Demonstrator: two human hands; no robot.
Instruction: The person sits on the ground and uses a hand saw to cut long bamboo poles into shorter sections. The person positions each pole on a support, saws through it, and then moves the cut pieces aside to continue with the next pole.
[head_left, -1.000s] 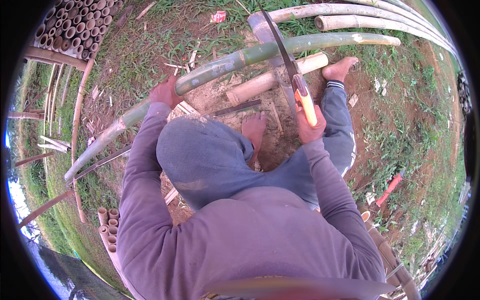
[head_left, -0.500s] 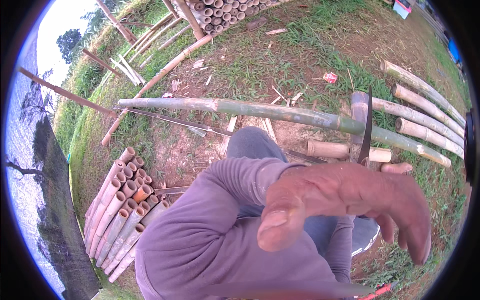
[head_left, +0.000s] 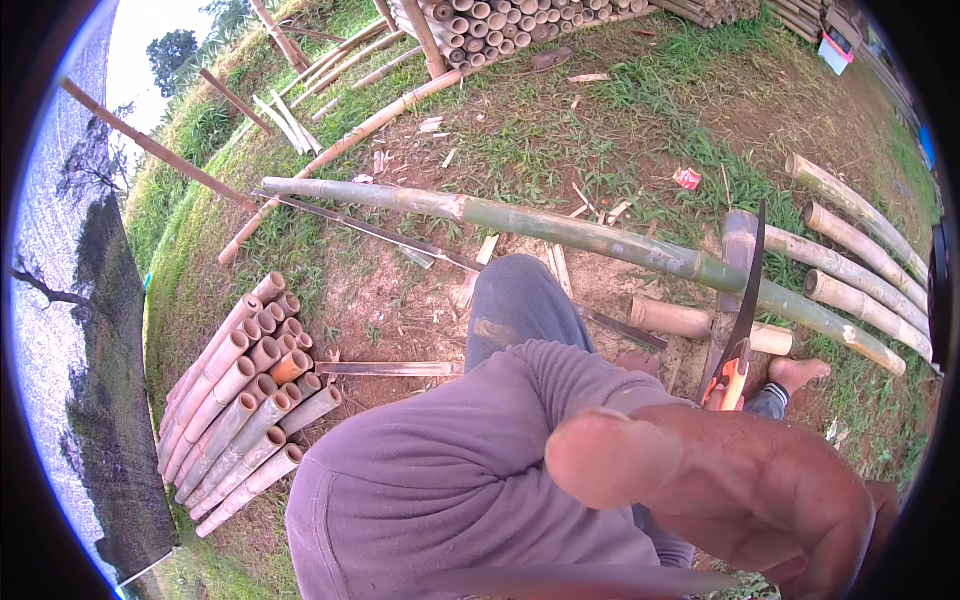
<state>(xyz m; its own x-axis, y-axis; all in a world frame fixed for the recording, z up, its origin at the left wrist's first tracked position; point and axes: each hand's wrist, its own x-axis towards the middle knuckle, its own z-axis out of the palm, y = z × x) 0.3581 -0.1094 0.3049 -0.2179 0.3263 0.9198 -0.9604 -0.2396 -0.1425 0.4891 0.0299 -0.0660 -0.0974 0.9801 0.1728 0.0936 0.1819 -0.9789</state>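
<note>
My left hand (head_left: 745,480) is raised close to the camera at the lower right, its thumb apart from its bent fingers. Nothing shows in it. Beneath and beyond it, my right hand (head_left: 714,397) is mostly hidden; a small part shows at the orange handle of a pruning saw (head_left: 750,285), which it grips. The dark curved blade points up and away, overlapping a long green bamboo pole (head_left: 600,245) in view. That pole lies slantwise before me, over a short bamboo support (head_left: 738,245) at the right.
Cut bamboo pieces (head_left: 240,390) are stacked at the left, with several more bamboo lengths (head_left: 860,230) at the right. A bare foot (head_left: 798,373) is beside a short bamboo piece (head_left: 670,318). Split strips (head_left: 390,368) lie on the ground; a bamboo pile (head_left: 500,25) stands far off.
My left hand has moved down and slightly right, uncovering the saw's orange handle. The view has shifted a little.
</note>
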